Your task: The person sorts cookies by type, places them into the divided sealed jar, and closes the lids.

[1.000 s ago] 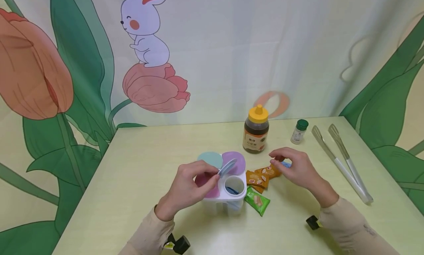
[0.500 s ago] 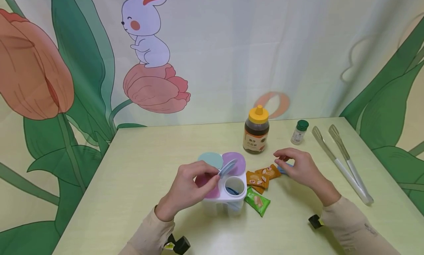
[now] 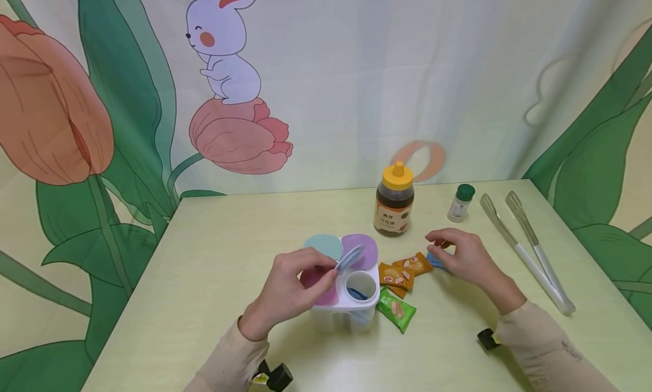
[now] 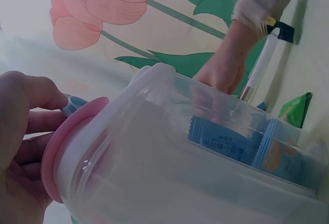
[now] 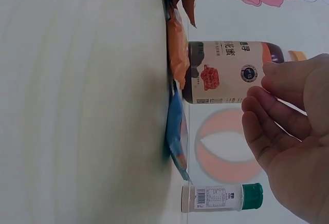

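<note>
My left hand [image 3: 291, 283] pinches a light blue lid [image 3: 350, 258] and holds it tilted above a clear storage box with a white top [image 3: 351, 305]. Teal, purple and pink lids cover the box's other compartments. In the uncovered round opening lies a dark blue packet [image 3: 356, 293]; the left wrist view shows blue snack packets [image 4: 221, 143] through the clear wall. My right hand [image 3: 466, 257] hovers over a blue packet [image 3: 436, 261] on the table, its fingers loosely bent with nothing between them. The right wrist view shows a gap between that hand and the packet [image 5: 176, 131].
Orange-brown packets [image 3: 396, 275] and a green packet [image 3: 396, 310] lie right of the box. Behind stand a honey bottle [image 3: 394, 211] with a yellow cap and a small green-capped shaker [image 3: 460, 203]. Metal tongs [image 3: 530, 250] lie at the right.
My right hand has shifted slightly right, away from the orange-brown packets and over the blue one. The left hand and the lid have stayed in place.
</note>
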Available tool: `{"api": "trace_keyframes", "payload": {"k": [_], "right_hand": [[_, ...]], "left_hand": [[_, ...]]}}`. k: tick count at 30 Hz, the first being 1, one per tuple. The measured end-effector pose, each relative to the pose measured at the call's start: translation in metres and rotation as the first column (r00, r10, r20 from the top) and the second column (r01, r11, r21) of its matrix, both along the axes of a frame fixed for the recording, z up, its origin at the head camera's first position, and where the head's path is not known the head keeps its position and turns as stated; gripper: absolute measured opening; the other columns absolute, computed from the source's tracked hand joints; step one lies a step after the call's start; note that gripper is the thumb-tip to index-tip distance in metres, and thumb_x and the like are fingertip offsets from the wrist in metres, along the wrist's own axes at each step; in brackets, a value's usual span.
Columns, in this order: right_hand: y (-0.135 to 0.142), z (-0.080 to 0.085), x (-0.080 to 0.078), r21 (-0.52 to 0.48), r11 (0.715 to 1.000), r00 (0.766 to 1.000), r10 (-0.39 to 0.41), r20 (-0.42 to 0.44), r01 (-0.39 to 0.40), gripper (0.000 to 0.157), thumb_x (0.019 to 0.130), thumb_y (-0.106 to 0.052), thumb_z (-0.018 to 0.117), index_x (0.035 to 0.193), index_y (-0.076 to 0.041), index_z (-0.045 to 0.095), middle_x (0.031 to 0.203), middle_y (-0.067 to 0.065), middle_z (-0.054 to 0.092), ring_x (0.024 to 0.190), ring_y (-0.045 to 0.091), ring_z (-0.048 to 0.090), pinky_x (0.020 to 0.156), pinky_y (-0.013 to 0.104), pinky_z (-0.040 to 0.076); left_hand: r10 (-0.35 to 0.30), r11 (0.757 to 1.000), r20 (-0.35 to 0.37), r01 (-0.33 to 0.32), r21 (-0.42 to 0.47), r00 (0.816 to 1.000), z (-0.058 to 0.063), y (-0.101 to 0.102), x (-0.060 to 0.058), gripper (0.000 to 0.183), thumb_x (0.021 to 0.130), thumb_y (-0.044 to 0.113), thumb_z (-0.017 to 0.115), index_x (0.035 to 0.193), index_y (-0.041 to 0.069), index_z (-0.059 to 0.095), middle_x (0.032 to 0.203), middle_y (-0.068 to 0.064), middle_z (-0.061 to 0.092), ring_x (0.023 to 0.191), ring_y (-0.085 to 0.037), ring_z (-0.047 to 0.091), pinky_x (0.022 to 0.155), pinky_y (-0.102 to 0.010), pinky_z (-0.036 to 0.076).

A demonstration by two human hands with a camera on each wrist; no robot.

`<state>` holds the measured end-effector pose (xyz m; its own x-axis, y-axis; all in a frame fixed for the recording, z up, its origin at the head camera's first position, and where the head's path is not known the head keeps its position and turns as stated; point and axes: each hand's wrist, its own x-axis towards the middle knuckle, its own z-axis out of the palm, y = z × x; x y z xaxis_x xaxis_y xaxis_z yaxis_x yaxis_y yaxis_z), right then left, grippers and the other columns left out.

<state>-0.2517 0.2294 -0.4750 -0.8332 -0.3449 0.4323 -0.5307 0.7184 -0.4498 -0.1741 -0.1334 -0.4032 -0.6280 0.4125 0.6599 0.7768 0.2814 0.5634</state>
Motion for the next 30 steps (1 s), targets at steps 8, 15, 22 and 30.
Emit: {"api": "trace_keyframes", "payload": {"k": [8,15,22,30], "right_hand": [[0.004,-0.003,-0.003,0.017,1.000,0.997,-0.027,0.072,0.026,0.020,0.087,-0.007,0.072,0.106,-0.002,0.070,0.101,0.011,0.072,0.084,0.025,0.067,0.072,0.047,0.056],[0.008,-0.007,-0.005,0.036,0.998,0.991,-0.054,0.121,0.050,0.022,0.087,-0.008,0.072,0.108,-0.001,0.070,0.103,0.013,0.071,0.085,0.027,0.067,0.073,0.046,0.057],[0.011,-0.009,-0.006,0.058,0.996,0.986,-0.072,0.150,0.064,0.023,0.087,-0.009,0.072,0.109,-0.001,0.070,0.103,0.014,0.071,0.085,0.027,0.067,0.071,0.044,0.056],[0.014,-0.009,-0.009,0.087,0.993,0.974,-0.101,0.201,0.085,0.026,0.088,-0.012,0.072,0.110,0.000,0.069,0.104,0.015,0.071,0.087,0.028,0.066,0.075,0.044,0.056]], "left_hand": [[-0.007,1.000,0.002,0.007,0.008,1.000,0.000,0.000,0.000,0.009,0.083,0.006,0.073,0.091,0.010,0.074,0.084,0.001,0.072,0.075,-0.007,0.063,0.063,-0.021,0.054],[-0.007,1.000,0.009,0.007,0.007,1.000,0.000,0.000,0.000,0.009,0.083,0.006,0.073,0.092,0.010,0.074,0.084,0.001,0.071,0.074,-0.006,0.063,0.061,-0.021,0.054],[-0.006,1.000,0.013,0.006,0.005,1.000,0.001,0.000,0.000,0.009,0.083,0.006,0.073,0.091,0.010,0.074,0.084,0.001,0.071,0.074,-0.006,0.063,0.061,-0.022,0.054],[-0.012,1.000,0.023,0.012,0.008,1.000,0.000,0.000,0.000,0.008,0.084,0.006,0.072,0.091,0.010,0.074,0.083,0.001,0.071,0.074,-0.006,0.063,0.061,-0.021,0.054]]}}
